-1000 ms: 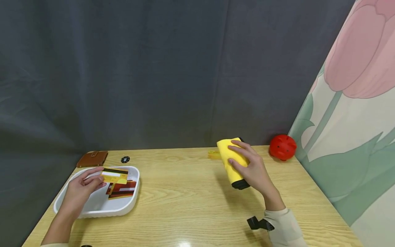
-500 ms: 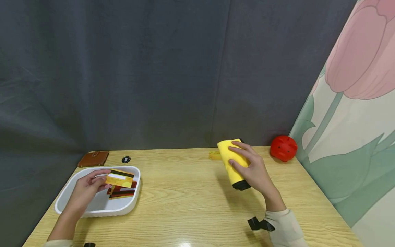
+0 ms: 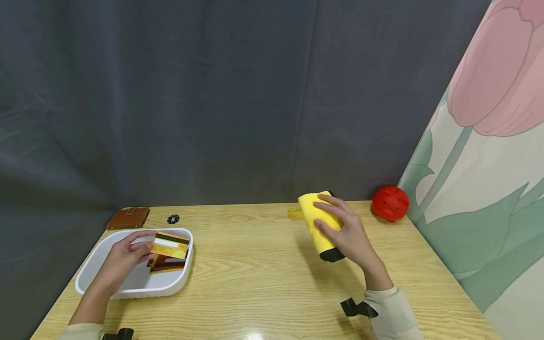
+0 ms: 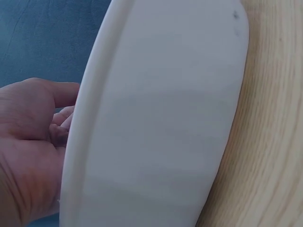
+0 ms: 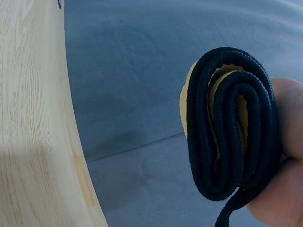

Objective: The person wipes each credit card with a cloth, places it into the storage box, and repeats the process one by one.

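Note:
Over the white tray (image 3: 85, 278), my left hand (image 3: 123, 257) pinches a yellow bank card (image 3: 170, 245) with a dark stripe and a white strip. Below that card, dark red cards (image 3: 170, 265) lie at the tray's right end, partly covered by it. In the left wrist view the tray's side wall (image 4: 161, 113) hides my fingertips and the card. Farther right, my right hand (image 3: 346, 231) grips a rolled yellow cloth (image 3: 318, 222) with black edging, raised above the table. The right wrist view shows the roll's black folded end (image 5: 232, 127).
A brown leather wallet (image 3: 128, 218) and a black poker chip (image 3: 173, 219) lie behind the tray. Another yellow card (image 3: 295, 213) is at the table's back edge, partly behind the cloth. A red piggy bank (image 3: 390, 204) stands at the back right, near the patterned wall hanging (image 3: 488, 189).
My left hand has moved right with the yellow bank card, which now overlaps more of the dark red cards. My right hand and the cloth have stayed in place.

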Motion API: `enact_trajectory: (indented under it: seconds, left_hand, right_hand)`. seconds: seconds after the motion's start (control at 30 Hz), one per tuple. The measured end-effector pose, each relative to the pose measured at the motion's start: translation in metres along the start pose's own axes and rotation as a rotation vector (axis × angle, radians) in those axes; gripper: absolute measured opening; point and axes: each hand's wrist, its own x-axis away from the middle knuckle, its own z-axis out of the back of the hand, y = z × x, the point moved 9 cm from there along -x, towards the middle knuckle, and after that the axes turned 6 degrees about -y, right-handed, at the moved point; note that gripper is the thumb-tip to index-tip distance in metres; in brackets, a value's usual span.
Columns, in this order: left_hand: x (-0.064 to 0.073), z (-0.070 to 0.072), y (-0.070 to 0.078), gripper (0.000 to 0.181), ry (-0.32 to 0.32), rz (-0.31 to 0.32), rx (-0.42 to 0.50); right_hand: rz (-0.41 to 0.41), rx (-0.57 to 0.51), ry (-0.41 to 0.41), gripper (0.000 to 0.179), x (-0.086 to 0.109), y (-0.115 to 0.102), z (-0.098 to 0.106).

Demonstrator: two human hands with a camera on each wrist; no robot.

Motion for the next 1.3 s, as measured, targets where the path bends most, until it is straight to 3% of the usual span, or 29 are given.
enact_trajectory:
  seconds: [0.23, 0.57, 0.73, 1.0, 1.3]
  left_hand:
    - [-0.003, -0.002, -0.007, 0.024, -0.019, 0.016, 0.114]
    - [-0.006, -0.005, -0.009, 0.042, -0.025, 0.007, 0.102]
    - [-0.006, -0.008, -0.006, 0.041, -0.027, -0.007, 0.125]
    - [-0.008, -0.011, -0.008, 0.04, -0.007, 0.033, 0.006]
    - [-0.005, -0.009, -0.01, 0.041, -0.012, 0.051, -0.065]
  right_hand:
    - [-0.008, 0.0, -0.009, 0.04, 0.0, 0.002, -0.001]
    - [0.01, 0.0, -0.01, 0.04, -0.001, -0.001, -0.001]
    - [0.004, 0.003, -0.016, 0.04, -0.001, -0.001, -0.002]
    - [0.014, 0.0, -0.015, 0.04, -0.001, -0.002, -0.002]
    - [0.009, 0.003, -0.018, 0.04, 0.0, -0.001, -0.002]
